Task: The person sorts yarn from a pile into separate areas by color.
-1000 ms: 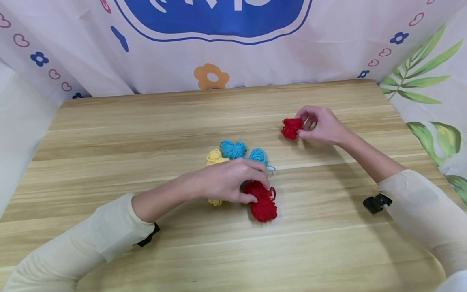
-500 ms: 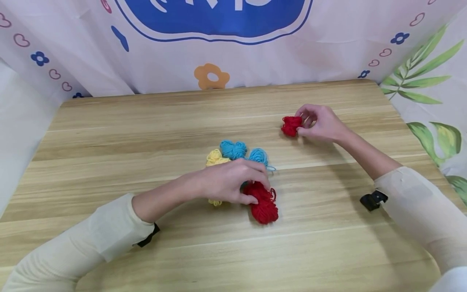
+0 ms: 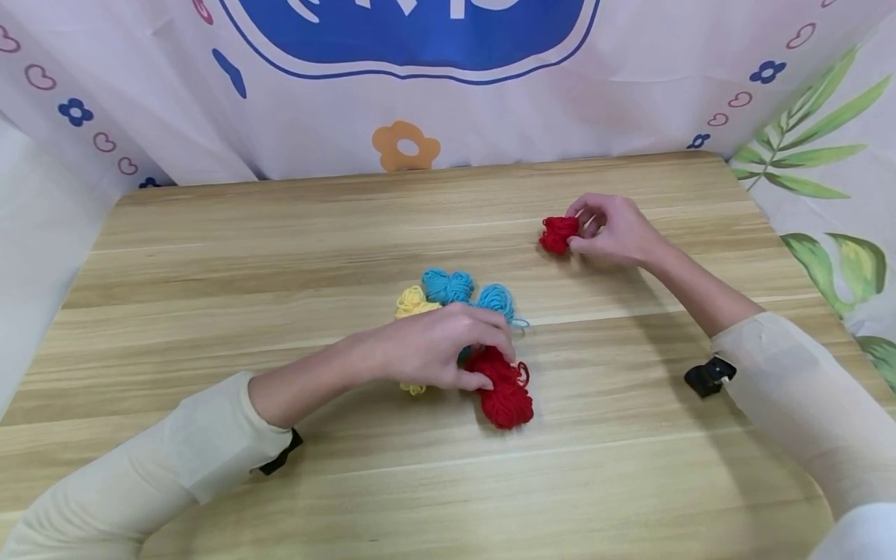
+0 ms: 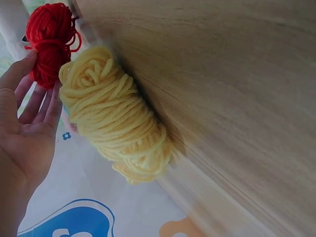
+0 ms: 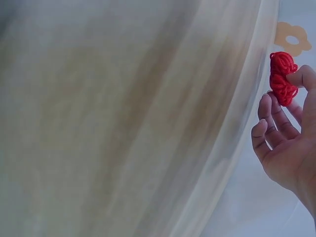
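Gripping a red yarn bundle in each hand; left hand (image 3: 437, 346) has thumb and fingers around the larger red bundle (image 3: 505, 397), near table (image 3: 350, 498) centre; right hand (image 3: 616, 229) pinches the smaller red bundle (image 3: 558, 235) between thumb and fingers, farther back and to the right, well apart from the other hand; can't tell if that one touches the table; two blue bundles, one (image 3: 448, 287) just beyond the left hand, the other (image 3: 496, 302) by its fingers; yellow yarn (image 3: 414, 301) partly under the left hand.

Left wrist view shows the yellow yarn's long wound side, mostly covered by the hand in the head view; right wrist view shows the palm side of the right hand, thumb on the red bundle, lower fingers loosely bent; head view gives both blue bundles plainly.

Versus a second ago: right hand and its red bundle have shifted slightly toward the far table edge; left hand and larger red bundle about the same spot; blue bundles unmoved.
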Tool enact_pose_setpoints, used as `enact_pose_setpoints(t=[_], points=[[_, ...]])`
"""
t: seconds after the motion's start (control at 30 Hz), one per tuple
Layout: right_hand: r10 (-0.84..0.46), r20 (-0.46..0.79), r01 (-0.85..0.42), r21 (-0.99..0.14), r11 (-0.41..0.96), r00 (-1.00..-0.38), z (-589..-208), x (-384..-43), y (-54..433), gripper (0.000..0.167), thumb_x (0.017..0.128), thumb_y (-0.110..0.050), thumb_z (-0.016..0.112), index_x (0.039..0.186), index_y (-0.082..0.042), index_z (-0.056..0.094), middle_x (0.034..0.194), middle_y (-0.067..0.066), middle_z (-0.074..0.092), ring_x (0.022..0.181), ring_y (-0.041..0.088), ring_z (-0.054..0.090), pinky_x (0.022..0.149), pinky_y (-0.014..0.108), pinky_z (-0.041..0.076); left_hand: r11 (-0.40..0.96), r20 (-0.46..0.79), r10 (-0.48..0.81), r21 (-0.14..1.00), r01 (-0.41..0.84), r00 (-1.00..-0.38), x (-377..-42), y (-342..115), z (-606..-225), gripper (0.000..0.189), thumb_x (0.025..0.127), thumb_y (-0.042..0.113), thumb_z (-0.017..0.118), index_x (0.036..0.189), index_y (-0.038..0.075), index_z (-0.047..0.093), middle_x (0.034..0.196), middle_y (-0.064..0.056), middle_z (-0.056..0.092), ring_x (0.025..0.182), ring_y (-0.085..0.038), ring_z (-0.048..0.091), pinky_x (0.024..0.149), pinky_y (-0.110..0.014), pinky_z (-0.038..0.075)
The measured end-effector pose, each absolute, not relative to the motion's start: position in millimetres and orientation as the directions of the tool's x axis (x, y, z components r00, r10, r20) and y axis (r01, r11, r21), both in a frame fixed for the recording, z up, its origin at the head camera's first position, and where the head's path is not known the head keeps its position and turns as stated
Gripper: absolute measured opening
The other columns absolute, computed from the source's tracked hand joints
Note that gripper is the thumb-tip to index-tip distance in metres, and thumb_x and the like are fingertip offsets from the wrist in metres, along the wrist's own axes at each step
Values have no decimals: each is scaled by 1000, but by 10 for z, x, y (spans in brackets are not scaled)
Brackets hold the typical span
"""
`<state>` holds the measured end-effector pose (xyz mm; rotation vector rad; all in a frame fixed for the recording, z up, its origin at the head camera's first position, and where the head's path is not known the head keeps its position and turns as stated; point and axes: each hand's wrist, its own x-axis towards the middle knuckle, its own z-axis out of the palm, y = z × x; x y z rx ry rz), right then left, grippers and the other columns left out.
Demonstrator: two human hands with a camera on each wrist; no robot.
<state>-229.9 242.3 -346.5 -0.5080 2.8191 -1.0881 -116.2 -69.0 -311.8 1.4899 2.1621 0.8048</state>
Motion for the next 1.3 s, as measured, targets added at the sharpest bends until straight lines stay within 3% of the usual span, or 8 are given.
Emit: enact_pose_setpoints(t=[0.37,0.8,1.1,1.3], points=[[-322,13,-252,-654,713,-947,-3476,-2351,2453,27,86,-6,73,111,1,68,101,20,71,80,24,64,71,18,47,280,7,927,654,703,-376,-1157,-709,-3092,33,88,16,85,118,6,74,117,-4,68,110,-13,60,91,-15,52],[-337,-4,-248,-670,700,-941,-3490,-2379,2461,27,86,-8,76,111,1,69,98,18,72,75,16,64,69,15,47,277,59,912,642,715,-407,-1161,-701,-3065,30,90,17,84,116,6,75,115,-3,69,104,-11,60,86,-16,53],[-335,-5,-253,-646,720,-942,-3507,-2391,2509,25,87,-6,75,111,1,69,97,17,70,79,22,64,68,18,48,224,160,900,627,746,-405,-1192,-685,-3039,27,89,13,83,113,4,76,111,-4,70,103,-12,62,87,-18,53],[-335,-17,-248,-638,729,-942,-3488,-2386,2530,28,88,-9,74,114,1,69,98,18,69,79,24,63,67,19,48,207,226,871,636,743,-436,-1223,-691,-2991,25,89,13,84,111,4,75,111,-4,70,101,-11,64,85,-20,55]])
